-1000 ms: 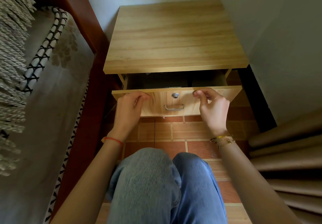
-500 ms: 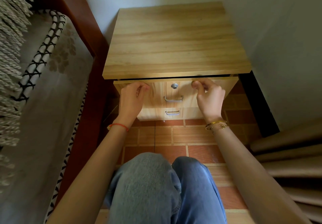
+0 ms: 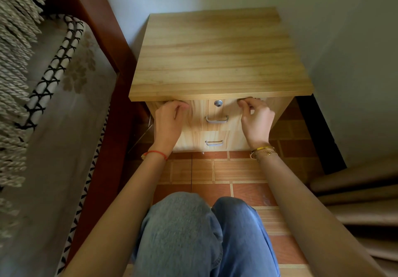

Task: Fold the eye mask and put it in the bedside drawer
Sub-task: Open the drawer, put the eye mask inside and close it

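The wooden bedside table [image 3: 219,61] stands against the wall in front of me. Its top drawer [image 3: 200,113], with a round lock and a metal handle, sits pushed in under the tabletop. My left hand [image 3: 170,119] rests on the left part of the drawer front, fingers curled at its top edge. My right hand [image 3: 256,119] does the same on the right part. The eye mask is nowhere in view.
A lower drawer [image 3: 215,141] with its own handle is shut below. The bed [image 3: 53,126] with a red-brown frame and fringed cover runs along the left. Folded curtain fabric [image 3: 355,201] lies at the right. My knees in jeans [image 3: 183,233] are above the tiled floor.
The top drawer has slid from well open to pushed in under the tabletop. Both hands went forward with its front edge.
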{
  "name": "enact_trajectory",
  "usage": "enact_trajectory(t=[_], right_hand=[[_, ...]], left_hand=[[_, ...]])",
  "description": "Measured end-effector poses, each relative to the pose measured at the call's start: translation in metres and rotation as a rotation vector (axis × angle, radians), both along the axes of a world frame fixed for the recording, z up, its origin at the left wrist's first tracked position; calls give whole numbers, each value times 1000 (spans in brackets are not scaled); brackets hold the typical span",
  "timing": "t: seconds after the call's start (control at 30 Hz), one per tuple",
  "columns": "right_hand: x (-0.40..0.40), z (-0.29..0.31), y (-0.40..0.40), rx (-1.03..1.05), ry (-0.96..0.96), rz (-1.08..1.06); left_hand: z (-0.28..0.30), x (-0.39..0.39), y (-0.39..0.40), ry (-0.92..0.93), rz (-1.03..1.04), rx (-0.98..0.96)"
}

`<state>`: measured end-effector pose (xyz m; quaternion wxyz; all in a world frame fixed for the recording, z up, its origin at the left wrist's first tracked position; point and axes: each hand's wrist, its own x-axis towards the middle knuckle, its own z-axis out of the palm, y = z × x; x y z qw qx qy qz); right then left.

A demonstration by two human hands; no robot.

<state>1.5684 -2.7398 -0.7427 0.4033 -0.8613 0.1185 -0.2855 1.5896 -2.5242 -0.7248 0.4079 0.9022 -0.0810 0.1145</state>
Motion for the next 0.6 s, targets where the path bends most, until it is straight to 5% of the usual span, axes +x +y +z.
enact_trajectory(t=[0.6], right_hand=[[-22,-17,1,-132,194,58]], left_hand=[[3,-20,-6,54,-43,210]])
